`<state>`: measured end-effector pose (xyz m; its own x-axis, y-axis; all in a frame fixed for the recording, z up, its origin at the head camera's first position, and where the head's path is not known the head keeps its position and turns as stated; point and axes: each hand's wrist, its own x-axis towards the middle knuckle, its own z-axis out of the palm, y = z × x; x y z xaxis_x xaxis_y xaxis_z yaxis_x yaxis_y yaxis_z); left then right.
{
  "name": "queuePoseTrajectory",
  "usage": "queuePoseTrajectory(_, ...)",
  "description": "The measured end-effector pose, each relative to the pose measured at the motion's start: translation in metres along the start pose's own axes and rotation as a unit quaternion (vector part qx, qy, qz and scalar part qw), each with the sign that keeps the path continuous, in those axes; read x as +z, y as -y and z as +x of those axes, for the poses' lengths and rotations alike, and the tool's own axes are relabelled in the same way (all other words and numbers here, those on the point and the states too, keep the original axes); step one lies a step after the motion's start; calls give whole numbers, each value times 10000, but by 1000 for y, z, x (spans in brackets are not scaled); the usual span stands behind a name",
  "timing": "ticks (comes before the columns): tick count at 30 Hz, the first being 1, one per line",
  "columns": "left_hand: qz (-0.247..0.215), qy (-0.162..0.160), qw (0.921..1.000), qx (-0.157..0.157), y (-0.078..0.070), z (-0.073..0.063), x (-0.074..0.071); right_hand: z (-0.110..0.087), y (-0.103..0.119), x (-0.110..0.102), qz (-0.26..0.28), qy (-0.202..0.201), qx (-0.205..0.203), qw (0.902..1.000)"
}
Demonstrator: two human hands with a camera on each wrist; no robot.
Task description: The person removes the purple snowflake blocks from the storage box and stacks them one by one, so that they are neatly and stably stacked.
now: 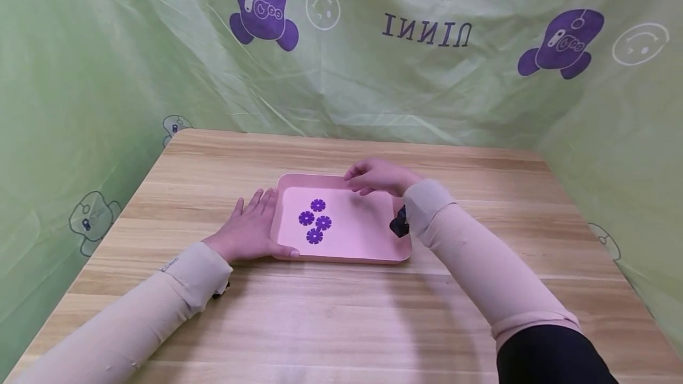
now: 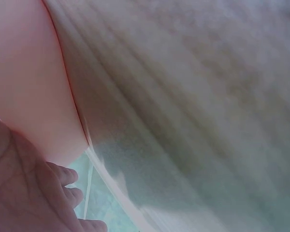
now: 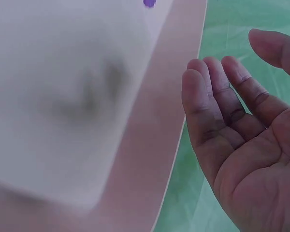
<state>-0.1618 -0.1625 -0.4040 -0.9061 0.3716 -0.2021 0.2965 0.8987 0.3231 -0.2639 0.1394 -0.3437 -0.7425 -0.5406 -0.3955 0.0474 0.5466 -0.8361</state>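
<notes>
A shallow pink tray (image 1: 352,248) lies on the wooden table, with several purple notched plastic discs (image 1: 314,236) grouped in its left half. My left hand (image 1: 251,230) rests against the tray's left side, its fingers stretched out and the thumb along the front rim. Over the back right part of the tray hovers my right hand (image 1: 381,176), fingers loosely bent. In the right wrist view the palm of that hand (image 3: 251,140) shows nothing in it, and one purple disc (image 3: 149,2) peeks in at the top. The left wrist view shows part of the left hand (image 2: 24,183) beside the tray wall (image 2: 29,82).
The wooden table (image 1: 320,319) extends around the tray on all sides. Behind it and at both sides hangs a green printed curtain (image 1: 341,88). A small black device (image 1: 400,223) is strapped at the right wrist.
</notes>
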Motion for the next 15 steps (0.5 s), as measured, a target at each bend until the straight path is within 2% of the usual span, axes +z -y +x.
queuePoseTrajectory(15,76,-65,9999,-53,-1,-1,-1,40,16,51,-544,-107,75,9984)
